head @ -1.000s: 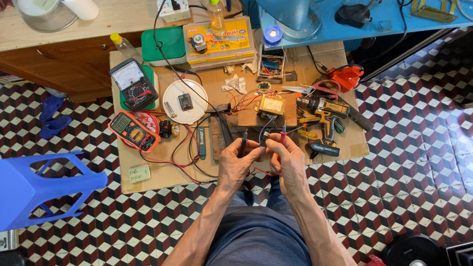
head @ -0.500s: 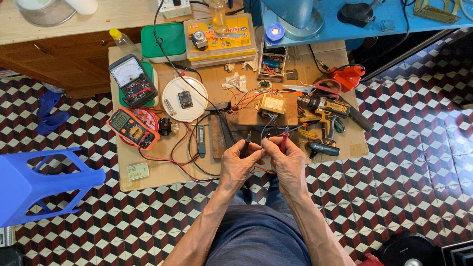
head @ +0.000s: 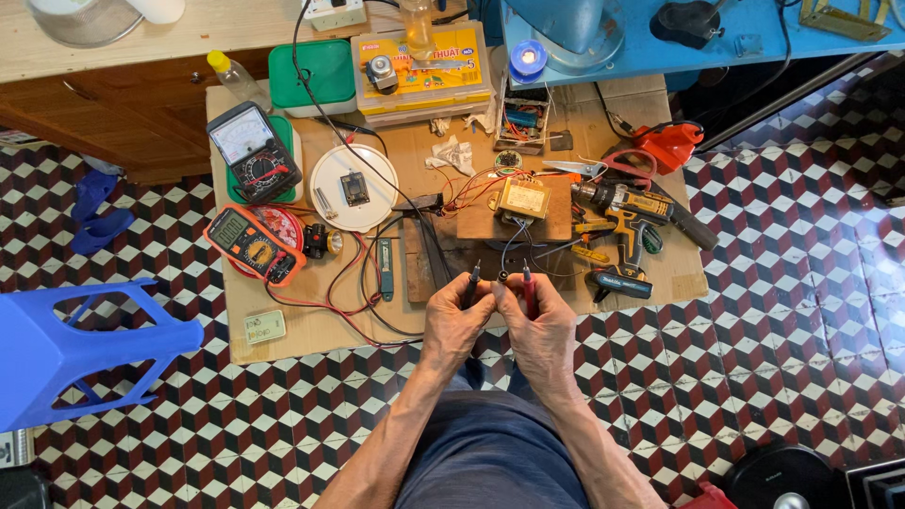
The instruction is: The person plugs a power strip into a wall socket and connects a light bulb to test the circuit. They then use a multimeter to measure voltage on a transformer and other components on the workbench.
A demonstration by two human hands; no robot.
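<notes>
Holding black probe [head: 471,281] in left hand [head: 457,320], red probe [head: 529,287] in right hand [head: 542,330]

I see two bare forearms, no sleeves, no watch, no rings, no gloves. Left hand [head: 455,325] and right hand [head: 544,330] show knuckles and veins, short nails as far as I can tell. Just below the hands, toward me, lap in dark grey-blue fabric [head: 490,452], shorts or trousers, can't tell which. Fabric plain, slightly creased, no visible pockets or print.
</notes>
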